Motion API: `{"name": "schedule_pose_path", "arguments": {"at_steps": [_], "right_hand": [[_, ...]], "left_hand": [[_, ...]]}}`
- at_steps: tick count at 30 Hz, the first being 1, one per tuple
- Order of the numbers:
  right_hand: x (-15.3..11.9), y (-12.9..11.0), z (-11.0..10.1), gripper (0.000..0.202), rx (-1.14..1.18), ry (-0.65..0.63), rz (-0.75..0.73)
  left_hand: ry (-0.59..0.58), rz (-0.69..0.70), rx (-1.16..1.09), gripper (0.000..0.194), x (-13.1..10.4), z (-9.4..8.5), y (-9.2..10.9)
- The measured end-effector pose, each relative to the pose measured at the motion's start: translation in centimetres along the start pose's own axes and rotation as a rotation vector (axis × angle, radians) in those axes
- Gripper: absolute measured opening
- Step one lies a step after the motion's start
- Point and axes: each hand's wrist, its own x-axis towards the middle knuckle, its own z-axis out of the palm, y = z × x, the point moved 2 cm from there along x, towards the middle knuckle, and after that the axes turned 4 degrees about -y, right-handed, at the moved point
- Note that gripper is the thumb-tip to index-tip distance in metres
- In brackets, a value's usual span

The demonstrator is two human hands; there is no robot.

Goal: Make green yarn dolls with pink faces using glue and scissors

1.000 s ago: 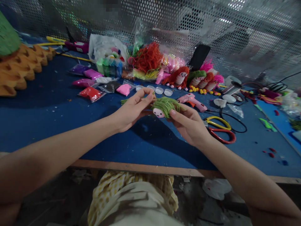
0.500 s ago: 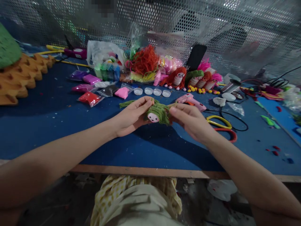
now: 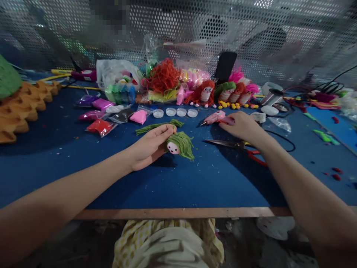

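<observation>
My left hand [image 3: 152, 147] pinches a small doll head [image 3: 180, 144] with green yarn hair and a pale face with dark eyes. The head is held above the table, its face turned toward me. A bundle of green yarn [image 3: 150, 128] lies just behind this hand. Over to the right, my right hand [image 3: 244, 128] has its fingers closed around the handle of a pink glue gun [image 3: 214, 117], whose nozzle points left. Below that hand lie scissors [image 3: 224, 143] with red and yellow handles, partly covered by my wrist.
Bags of coloured clay [image 3: 100, 127] lie at the left, beside several small clear lids [image 3: 181, 112]. Finished yarn-haired dolls [image 3: 205, 93] and a heap of red yarn [image 3: 164, 76] stand at the back. An orange egg tray [image 3: 25, 108] is far left; a black cord [image 3: 290, 143] curves at right.
My right hand has let go of the green yarn hair and moved right to the glue gun. My left hand still holds the doll head, whose hair now hangs loose on the right.
</observation>
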Motion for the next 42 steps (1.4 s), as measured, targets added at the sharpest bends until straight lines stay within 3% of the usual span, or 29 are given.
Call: {"name": "schedule_pose_path", "arguments": {"at_steps": [2,5,11,15,19,25,35,42], "right_hand": [[-0.2,-0.2,-0.2,0.024,0.05,0.052,0.066],[-1.1,-1.1,-1.6,0.043,0.02,0.157,0.151],[-2.3,-2.7,-3.8,0.039,-0.279,0.44,0.0],[-3.1,-2.8,-3.3,0.043,-0.037,0.651,-0.004],[-4.6,-4.4,-2.9,0.042,0.172,0.732,-0.181],[-6.2,-6.8,-2.7,0.048,0.236,0.762,-0.276],[-6.0,-7.2,-2.9,0.031,0.266,0.701,-0.209],[-6.2,-7.5,-3.1,0.031,0.268,0.688,-0.207]], "left_hand": [[0.001,-0.004,0.008,0.034,0.0,-0.1,0.0],[0.005,-0.009,-0.001,0.034,0.0,-0.2,0.0],[-0.033,0.017,0.001,0.03,0.1,0.1,-0.2],[-0.037,0.04,0.013,0.03,0.0,0.4,-0.3],[-0.061,0.063,0.017,0.032,-0.1,0.4,-0.5],[-0.074,0.095,0.077,0.039,-0.3,0.2,-0.6],[-0.069,0.121,0.097,0.034,-0.5,0.5,-0.3],[-0.072,0.121,0.1,0.04,-0.4,0.5,-0.3]]}}
